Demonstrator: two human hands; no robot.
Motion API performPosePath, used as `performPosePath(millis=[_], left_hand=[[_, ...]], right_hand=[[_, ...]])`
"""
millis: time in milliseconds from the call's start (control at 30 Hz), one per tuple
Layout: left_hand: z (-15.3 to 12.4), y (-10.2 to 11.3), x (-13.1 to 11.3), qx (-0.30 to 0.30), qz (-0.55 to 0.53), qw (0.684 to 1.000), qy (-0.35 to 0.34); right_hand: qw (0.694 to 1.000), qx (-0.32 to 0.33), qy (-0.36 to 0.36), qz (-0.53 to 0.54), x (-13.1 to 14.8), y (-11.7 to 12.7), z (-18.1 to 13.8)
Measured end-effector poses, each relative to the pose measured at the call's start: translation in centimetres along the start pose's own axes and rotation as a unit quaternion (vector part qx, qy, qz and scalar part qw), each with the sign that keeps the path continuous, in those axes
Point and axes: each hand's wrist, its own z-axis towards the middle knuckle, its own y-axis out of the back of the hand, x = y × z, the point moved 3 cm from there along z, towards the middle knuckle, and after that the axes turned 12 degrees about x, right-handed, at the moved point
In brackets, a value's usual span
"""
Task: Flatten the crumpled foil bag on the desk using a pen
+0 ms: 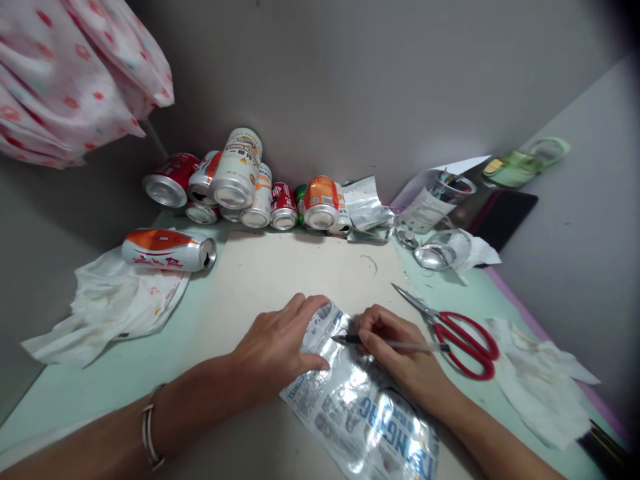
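Observation:
A flattened, cut-open silver can sheet (360, 407) with blue lettering lies on the table in front of me. My left hand (280, 347) rests flat on its upper left edge, fingers spread and pressing it down. My right hand (400, 353) is closed on a thin pen-like tool (395, 344), its dark tip touching the sheet near the top. A bracelet sits on my left wrist.
Red-handled scissors (460, 337) lie just right of my right hand. Several drink cans (250, 190) are stacked along the back wall; an orange-and-white can (167, 249) lies at left on crumpled paper (115, 307). Cut can pieces (440, 253) and tissue (540, 387) sit at right.

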Motion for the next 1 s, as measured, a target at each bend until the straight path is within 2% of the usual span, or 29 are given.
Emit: performPosePath(millis=[567,767,1000], left_hand=[[0.16,-0.25,0.42,0.001,0.001,1.000,-0.007],[0.19,-0.21,0.33,0.001,0.000,1.000,-0.001],[-0.11,-0.02,-0.10,0.006,0.001,1.000,0.001]], right_hand=[[1.000,0.018,0.002,0.001,0.00,-0.10,0.02],[1.000,-0.003,0.002,0.010,-0.15,0.16,0.04],[1.000,0.001,0.002,0.002,-0.14,0.06,0.03]])
